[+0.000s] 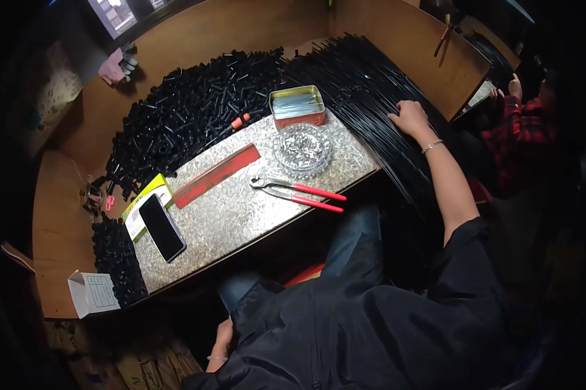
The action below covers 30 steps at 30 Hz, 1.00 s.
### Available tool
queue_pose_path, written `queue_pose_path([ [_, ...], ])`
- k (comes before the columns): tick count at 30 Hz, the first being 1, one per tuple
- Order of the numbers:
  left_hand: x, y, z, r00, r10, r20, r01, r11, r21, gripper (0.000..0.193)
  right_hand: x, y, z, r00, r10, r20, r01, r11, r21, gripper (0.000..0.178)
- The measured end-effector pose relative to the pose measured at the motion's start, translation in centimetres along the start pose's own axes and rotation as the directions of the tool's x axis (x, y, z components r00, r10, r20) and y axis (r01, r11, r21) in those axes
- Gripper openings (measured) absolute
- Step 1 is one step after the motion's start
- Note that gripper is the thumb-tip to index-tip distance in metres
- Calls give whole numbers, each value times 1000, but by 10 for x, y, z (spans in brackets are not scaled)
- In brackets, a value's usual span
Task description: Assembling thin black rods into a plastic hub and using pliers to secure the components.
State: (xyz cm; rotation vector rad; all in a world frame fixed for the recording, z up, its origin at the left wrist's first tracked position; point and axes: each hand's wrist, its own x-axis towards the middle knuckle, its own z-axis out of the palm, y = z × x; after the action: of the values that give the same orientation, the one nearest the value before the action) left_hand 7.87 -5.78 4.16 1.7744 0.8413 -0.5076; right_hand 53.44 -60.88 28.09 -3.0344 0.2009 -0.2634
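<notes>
So the main thing here is a big heap of long black rods (371, 88), fanned across the upper right of the frame and running down past the edge of the surface (208, 231). The right hand (411, 118) is on top of them, back of the hand up, fingers bent and the thumb side toward the frame's left. Can't tell if that grip is clamped on any rods or just resting, since the fingertips are kinda lost against the black. The right forearm slants up from the lower right, pretty straight, with a bracelet (431, 146) at the wrist.

Left hand (224, 333) is way down at the bottom, left of center, hanging low beside the thigh. Most of its fingers are hidden, so no clue whether that grip is closed or loose.

Left of the rods there's an open tin (299, 121) full of thin metal pins (297, 104), then a glass dish (302, 173) touching or nearly touching it. Red-handled pincers (319, 191) lie just below the dish. Further left: a red ruler (218, 175), and a smartphone (163, 229) leaning over a yellow-and-white box (135, 221). A huge pile of short black tubes (195, 97) fills the upper left.
</notes>
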Motion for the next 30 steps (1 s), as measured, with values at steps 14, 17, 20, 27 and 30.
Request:
queue_pose_path([
  [14,-2,134,-12,805,518,-291,-525,849,59,18,34,-18,5,991,131,30,-133,989,71,27],
  [17,-21,170,3,749,625,-221,-610,780,138,16,38,0,-15,996,83,-24,-80,991,108,29],
  [20,-25,182,10,736,654,-177,-647,756,103,14,40,17,-27,978,-58,202,60,998,-7,28],
  [27,-31,207,24,702,711,-43,-703,701,117,16,31,59,-97,966,-194,170,199,980,-13,30],
  [30,-26,208,28,715,699,-16,-695,714,80,16,33,75,-132,968,-140,208,140,990,12,37],
])
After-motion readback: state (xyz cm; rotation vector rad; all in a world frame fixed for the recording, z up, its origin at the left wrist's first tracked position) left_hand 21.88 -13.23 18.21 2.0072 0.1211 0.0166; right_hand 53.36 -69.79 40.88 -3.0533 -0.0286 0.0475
